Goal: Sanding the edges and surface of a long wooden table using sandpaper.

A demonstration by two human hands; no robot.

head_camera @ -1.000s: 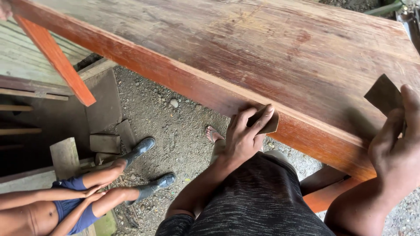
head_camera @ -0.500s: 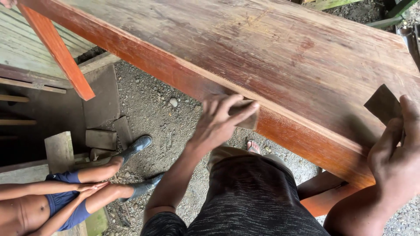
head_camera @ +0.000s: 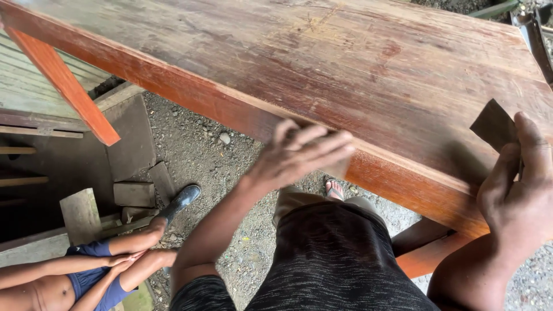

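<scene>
- A broad reddish wooden slab [head_camera: 357, 69] fills the upper view, running ahead of both hands; its near edge passes directly under the left hand and just left of the right hand.
- The person's dark speckled shirt [head_camera: 334, 265] lies below and between the two hands.
- A second person sits on the gravel ground [head_camera: 196, 144], well down and left of the left hand, bare legs [head_camera: 132, 253] stretched out, one dark boot [head_camera: 181, 200] showing.
- An orange-painted wooden brace [head_camera: 63, 83] slants down from the slab, far left of the left hand.
- The left hand [head_camera: 299, 155] is blurred, fingers spread and fairly flat over the slab's near edge; whether anything lies under it cannot be told.
- The right hand [head_camera: 518, 190] rests at the slab's right corner, fingers curled, thumb up, pinching a dark sanding sheet [head_camera: 492, 124].
- Wood offcuts [head_camera: 133, 193] lie beside the boot.
- A sandalled foot [head_camera: 335, 188] shows just below the left hand.
</scene>
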